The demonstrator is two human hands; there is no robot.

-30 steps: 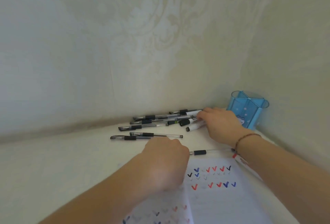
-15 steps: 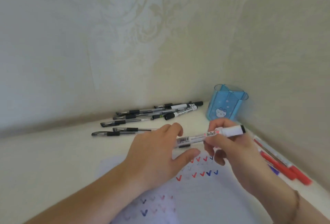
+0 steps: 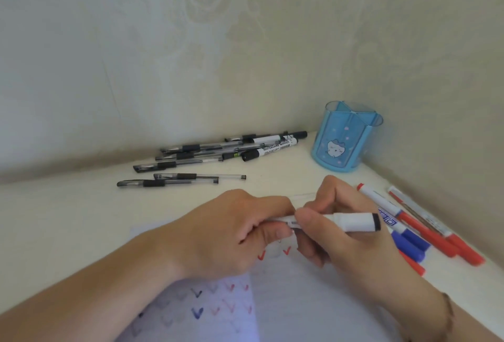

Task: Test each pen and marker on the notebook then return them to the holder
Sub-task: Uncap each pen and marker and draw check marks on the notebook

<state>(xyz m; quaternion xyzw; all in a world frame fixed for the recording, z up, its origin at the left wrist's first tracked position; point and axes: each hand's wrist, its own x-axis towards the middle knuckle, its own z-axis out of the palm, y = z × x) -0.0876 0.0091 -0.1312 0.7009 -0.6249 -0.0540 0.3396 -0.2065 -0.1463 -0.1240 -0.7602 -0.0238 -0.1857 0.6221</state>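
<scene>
A white marker [image 3: 354, 222] with a black end lies level between both hands above the notebook [image 3: 294, 303]. My right hand [image 3: 346, 235] grips its middle, thumb on top. My left hand [image 3: 234, 232] pinches the marker's left end, which its fingers hide. The open notebook shows rows of red, blue and black tick marks. The blue translucent holder [image 3: 345, 138] with a cat picture stands in the corner, nothing visible in it. A pile of black pens and whiteboard markers [image 3: 226, 150] lies behind my hands.
Red and blue markers [image 3: 414, 229] lie in a bunch to the right, along the wall. Two black pens [image 3: 177, 180] lie apart at the left of the pile. Walls close off the back and right side.
My right hand picked a white marker from the pile and brought it over the notebook. My left hand rose from the page and took hold of the marker's left end.
</scene>
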